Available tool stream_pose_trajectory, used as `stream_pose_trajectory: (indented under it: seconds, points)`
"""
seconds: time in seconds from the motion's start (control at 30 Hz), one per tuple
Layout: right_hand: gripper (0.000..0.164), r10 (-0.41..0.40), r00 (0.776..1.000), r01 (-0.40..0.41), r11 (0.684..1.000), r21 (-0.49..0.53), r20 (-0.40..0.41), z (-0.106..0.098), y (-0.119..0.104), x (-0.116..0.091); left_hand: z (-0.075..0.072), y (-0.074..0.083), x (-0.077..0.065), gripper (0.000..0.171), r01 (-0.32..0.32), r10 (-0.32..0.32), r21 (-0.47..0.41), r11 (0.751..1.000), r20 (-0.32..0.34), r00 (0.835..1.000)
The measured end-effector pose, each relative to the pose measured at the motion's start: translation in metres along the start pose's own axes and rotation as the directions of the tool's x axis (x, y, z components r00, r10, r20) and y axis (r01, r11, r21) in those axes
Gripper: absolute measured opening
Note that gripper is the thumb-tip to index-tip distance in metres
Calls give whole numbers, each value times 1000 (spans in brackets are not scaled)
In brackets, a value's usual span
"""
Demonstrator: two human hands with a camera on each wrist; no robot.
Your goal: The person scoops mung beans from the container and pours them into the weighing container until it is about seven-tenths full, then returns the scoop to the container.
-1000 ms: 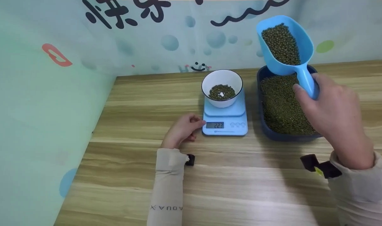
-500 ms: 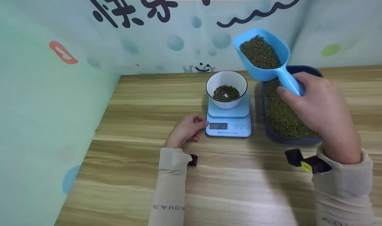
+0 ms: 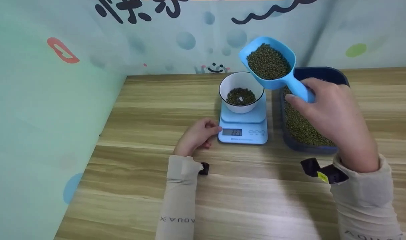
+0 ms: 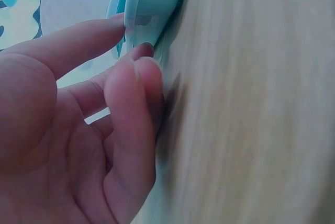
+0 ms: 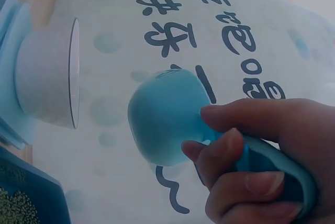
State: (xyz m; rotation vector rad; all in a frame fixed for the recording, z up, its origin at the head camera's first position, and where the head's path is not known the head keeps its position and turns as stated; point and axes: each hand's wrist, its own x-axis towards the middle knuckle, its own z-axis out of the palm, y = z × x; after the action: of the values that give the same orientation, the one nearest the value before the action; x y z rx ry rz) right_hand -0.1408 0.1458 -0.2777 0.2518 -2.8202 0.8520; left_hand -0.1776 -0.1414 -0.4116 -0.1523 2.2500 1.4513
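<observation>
One scoop (image 5: 167, 116) of beans (image 3: 269, 62), gripped in right hand (image 3: 334, 111) near bowl (image 3: 234, 81): move steadily, without spilling. With relaxed left hand (image 3: 196, 136) touching scale (image 3: 246, 134), better not to press.

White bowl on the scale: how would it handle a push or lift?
The white bowl is likely rigid, given its clean, round shape. It may tip if pushed high, since it narrows downward. It's probably fairly light for its size: the mung beans inside form only a small heap low down.
</observation>
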Motion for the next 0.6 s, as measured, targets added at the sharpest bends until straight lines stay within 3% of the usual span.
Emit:
stream_pose_trajectory:
  seconds: [0.23,0.47,0.6]
  points:
    - [38,5,1000,-5,1000,-7,7,4,3,3,1,1,1,24,13,-13,5,1000,-8,1000]
    - [23,19,1000,-19,999,-36,19,7,4,4,1,1,1,26,4,-3,10,1000,-6,1000]
    - [24,23,999,-22,999,-36,27,8,4,5,0,1,1,26,19,-19,20,1000,-8,1000]
